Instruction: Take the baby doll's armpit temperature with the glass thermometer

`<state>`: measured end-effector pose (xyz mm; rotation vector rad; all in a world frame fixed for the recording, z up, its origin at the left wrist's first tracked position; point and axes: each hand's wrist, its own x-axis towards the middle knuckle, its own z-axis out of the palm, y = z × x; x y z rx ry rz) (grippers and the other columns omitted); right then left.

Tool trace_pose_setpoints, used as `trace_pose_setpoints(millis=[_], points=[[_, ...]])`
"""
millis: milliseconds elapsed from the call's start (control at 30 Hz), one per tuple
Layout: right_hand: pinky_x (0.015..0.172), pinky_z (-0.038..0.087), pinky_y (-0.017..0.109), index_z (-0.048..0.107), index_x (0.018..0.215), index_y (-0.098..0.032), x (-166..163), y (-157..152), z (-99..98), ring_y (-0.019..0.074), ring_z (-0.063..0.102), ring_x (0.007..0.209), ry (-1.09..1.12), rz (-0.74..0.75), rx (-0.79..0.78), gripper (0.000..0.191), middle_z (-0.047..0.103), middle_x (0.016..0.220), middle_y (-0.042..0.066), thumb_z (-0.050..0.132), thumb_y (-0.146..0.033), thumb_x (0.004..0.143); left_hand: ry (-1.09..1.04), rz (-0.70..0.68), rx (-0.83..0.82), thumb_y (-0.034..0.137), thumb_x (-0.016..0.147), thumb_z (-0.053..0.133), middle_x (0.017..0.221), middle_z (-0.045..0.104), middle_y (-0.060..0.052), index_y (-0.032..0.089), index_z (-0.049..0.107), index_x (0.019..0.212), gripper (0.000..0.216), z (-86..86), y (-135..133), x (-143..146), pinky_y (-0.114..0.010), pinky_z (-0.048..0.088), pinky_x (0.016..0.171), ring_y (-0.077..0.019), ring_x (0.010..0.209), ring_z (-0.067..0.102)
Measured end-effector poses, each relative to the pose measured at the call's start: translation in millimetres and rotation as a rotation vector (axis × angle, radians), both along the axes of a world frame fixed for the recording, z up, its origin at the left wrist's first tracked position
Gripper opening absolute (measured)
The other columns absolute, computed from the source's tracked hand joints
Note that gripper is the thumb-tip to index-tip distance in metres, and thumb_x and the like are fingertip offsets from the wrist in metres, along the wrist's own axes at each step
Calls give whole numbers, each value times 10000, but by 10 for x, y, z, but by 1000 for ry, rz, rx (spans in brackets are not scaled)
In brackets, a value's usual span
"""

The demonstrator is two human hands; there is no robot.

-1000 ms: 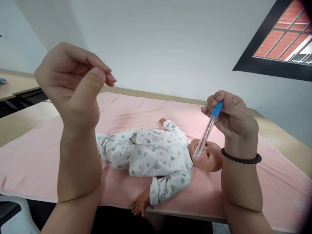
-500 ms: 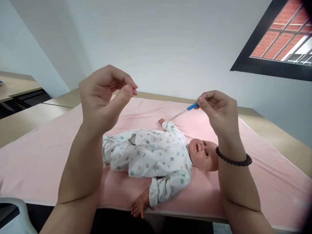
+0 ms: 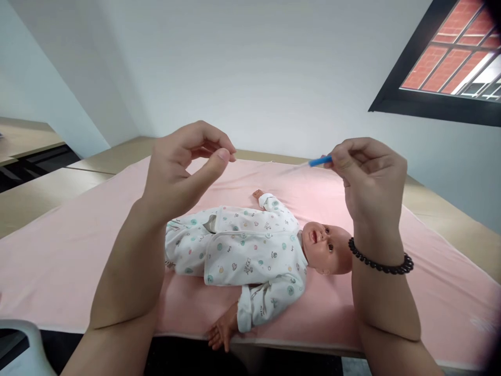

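My right hand (image 3: 366, 172) pinches the blue end of a thin stick (image 3: 320, 161) that looks like a glass thermometer. Its slim pale shaft is smeared by motion and points left and slightly down. My left hand (image 3: 191, 167) is raised opposite, thumb tip close against curled fingertips, with nothing visible in it. A clear gap lies between the stick and my left hand. Below both hands a baby doll (image 3: 252, 250) in a white patterned suit lies on its back, head to the right. My right forearm covers part of its head.
A pink cloth (image 3: 74, 250) is spread under the doll over a wooden table (image 3: 465, 219). One doll hand (image 3: 222, 333) hangs over the front edge. A curved grey chair part (image 3: 29, 331) stands at lower left. A wall and a dark-framed window (image 3: 391, 96) are behind.
My right hand has moved right and turned, carrying the stick with it. My left hand has shifted right and slightly down. The doll lies as before.
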<state>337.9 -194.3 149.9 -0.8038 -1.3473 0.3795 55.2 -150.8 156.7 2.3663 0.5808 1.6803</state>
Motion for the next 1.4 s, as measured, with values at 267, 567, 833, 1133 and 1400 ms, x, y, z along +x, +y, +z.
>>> trace_pose_setpoints(millis=[267, 567, 833, 1133, 1400], points=[[930, 601, 424, 650, 979, -298, -304, -148, -74, 218, 704, 1008, 22, -170, 87, 146, 678, 970, 29, 612, -439, 967, 106, 13, 13, 315, 869, 740, 992, 739, -6, 289, 676, 1167, 306, -44, -110, 161, -277, 644, 735, -156, 913, 718], [992, 588, 429, 687, 1009, -322, -422, -196, -85, 194, 715, 1019, 1, -98, 105, 83, 699, 1009, -2, 650, -372, 953, -68, 158, 102, 284, 912, 710, 935, 750, 60, 366, 737, 1020, 137, -4, -258, 137, -353, 669, 778, -139, 841, 717], [906, 621, 430, 731, 979, -319, -397, -211, -67, 187, 727, 857, 29, -23, 79, 77, 717, 905, -7, 727, -341, 905, -102, 167, 93, 406, 943, 664, 872, 764, 46, 324, 746, 963, 118, 2, -208, 100, -326, 675, 741, -132, 778, 727], [774, 630, 350, 723, 903, -285, -369, -200, -50, 155, 703, 742, 0, -7, 12, 67, 698, 805, -13, 733, -352, 899, -85, 134, 75, 352, 952, 659, 839, 761, 52, 317, 746, 928, 97, -12, -149, 73, -291, 652, 689, -127, 780, 733], [858, 622, 367, 685, 977, -305, -388, -231, -37, 163, 707, 787, -18, -9, 19, 94, 680, 845, -19, 726, -279, 897, -58, 191, 100, 350, 934, 676, 935, 761, 56, 355, 743, 1002, 96, 2, -202, 92, -324, 672, 768, -151, 907, 732]])
